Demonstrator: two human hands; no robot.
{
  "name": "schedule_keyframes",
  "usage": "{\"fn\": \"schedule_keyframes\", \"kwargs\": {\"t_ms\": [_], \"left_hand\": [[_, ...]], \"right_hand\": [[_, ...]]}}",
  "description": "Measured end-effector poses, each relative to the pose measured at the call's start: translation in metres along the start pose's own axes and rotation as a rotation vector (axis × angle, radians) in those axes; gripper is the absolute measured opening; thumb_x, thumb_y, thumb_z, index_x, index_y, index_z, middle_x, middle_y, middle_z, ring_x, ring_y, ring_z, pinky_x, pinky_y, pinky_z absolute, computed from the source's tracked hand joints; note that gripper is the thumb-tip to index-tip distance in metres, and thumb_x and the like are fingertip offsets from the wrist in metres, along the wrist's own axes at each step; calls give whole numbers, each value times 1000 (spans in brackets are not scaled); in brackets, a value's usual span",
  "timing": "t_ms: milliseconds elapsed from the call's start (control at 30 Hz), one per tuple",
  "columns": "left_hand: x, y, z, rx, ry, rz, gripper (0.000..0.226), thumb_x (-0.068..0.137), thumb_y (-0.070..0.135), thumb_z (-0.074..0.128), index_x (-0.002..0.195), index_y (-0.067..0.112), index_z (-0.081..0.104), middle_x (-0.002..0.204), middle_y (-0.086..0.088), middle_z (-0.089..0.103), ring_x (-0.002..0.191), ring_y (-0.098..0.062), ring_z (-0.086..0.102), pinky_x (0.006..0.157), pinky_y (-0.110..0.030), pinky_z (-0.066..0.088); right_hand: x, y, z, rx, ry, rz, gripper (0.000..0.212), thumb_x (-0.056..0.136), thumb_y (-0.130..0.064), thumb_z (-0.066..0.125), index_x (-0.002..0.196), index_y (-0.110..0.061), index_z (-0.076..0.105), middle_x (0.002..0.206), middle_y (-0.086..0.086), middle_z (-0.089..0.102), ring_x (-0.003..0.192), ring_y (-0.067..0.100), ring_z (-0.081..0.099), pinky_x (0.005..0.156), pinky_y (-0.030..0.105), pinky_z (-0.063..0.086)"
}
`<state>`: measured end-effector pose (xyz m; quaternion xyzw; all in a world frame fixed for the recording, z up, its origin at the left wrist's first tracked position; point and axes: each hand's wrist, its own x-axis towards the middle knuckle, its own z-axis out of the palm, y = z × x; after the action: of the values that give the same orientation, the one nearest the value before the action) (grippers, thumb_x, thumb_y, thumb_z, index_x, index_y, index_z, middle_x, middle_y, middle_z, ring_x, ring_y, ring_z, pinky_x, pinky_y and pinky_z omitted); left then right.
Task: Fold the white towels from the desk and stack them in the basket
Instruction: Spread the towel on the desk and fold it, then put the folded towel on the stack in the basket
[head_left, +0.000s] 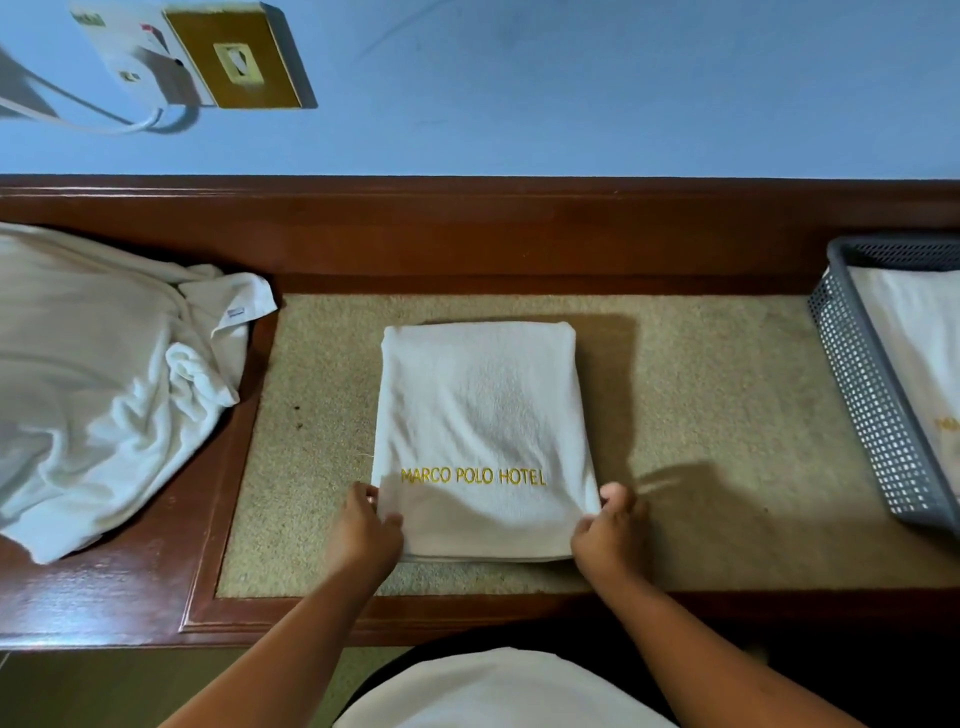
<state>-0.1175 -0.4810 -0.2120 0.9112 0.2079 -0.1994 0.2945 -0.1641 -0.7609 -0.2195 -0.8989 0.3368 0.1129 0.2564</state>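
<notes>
Two near corners of a folded towel (483, 415) are being gripped: the left corner is being pinched by the left hand (366, 530) and the right corner by the right hand (608, 535), with fingers and thumbs curled round the towel's edges. The towel, marked with yellow lettering (472, 476), is being supported flat in the middle of the tabletop (727, 415), on its beige inlay. At the right edge, a second towel (914, 332) is being held, folded, inside a grey basket (872, 405). On the left, well apart from both hands, a heap of crumpled towels (93, 374) is being borne by the tabletop's wooden border.
</notes>
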Motion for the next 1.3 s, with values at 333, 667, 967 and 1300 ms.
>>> {"fn": "schedule_keyframes", "kwargs": {"t_ms": [333, 667, 967, 1300], "left_hand": [[34, -2, 14, 492, -194, 348, 70, 102, 61, 20, 155, 41, -21, 161, 8, -34, 151, -20, -25, 123, -47, -1], [91, 46, -6, -261, -138, -58, 61, 87, 52, 71, 125, 8, 52, 110, -11, 66, 91, -27, 67, 70, -41, 59], [40, 68, -25, -769, -201, 111, 22, 96, 26, 67, 117, 21, 61, 98, -10, 75, 86, -30, 74, 70, -46, 62], [-62, 187, -10, -963, -531, 274, 25, 101, 17, 53, 125, 14, 57, 101, -23, 70, 74, -36, 70, 59, -46, 60]], "right_hand": [[37, -16, 19, -344, -214, -328, 76, 99, -63, 24, 157, -31, -14, 164, 2, -24, 152, 20, -16, 122, 50, 3], [78, -68, 2, 233, -139, 93, 73, 92, -53, 62, 141, -1, 43, 139, 19, 53, 123, 37, 55, 89, 36, 46], [65, -69, -48, 526, -206, -74, 36, 98, -32, 62, 125, -9, 60, 113, 4, 68, 106, 21, 64, 79, 22, 39], [64, 44, -189, 734, -62, -47, 10, 95, -33, 66, 93, -24, 69, 92, -9, 75, 84, 5, 71, 81, 30, 55]]}}
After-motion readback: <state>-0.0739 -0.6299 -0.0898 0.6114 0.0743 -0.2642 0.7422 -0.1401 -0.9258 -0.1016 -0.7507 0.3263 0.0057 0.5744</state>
